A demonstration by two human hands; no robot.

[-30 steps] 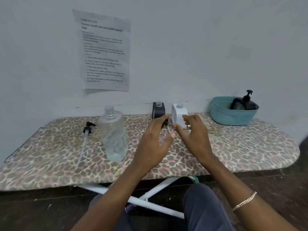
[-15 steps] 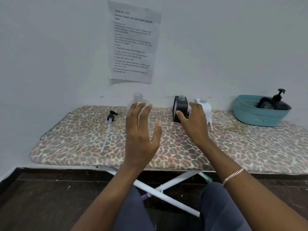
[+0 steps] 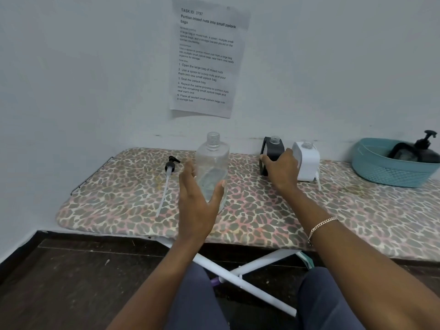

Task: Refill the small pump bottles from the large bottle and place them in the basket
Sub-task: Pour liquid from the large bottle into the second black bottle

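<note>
Refilling looks to be at its start for the two bottles left out: both small bottles and the large one stand uncapped, and only one capped dark pump bottle (image 3: 426, 151) lies in the basket (image 3: 390, 173) at the far right. On the left of the table (image 3: 119, 194) a loose pump head (image 3: 170, 164) lies flat with its tube trailing toward the near edge. Just right of it the large clear bottle (image 3: 212, 163) stands upright, neck open, partly filled. The left hand (image 3: 197, 198) is spread around its lower body, thumb one side, fingers the other, not visibly closed; I cannot tell whether it touches. Further right, near the wall, the right hand (image 3: 282, 169) grasps the small black bottle (image 3: 271, 151), with the small white bottle (image 3: 307, 161) just beside it. A second pump tube (image 3: 318, 179) rests by the white bottle.

Next, I judge, the left hand must close and lift the large bottle while the right steadies the black one for pouring into a narrow neck. Open cloth lies ahead of both hands; the wall crowds the small bottles from behind.
</note>
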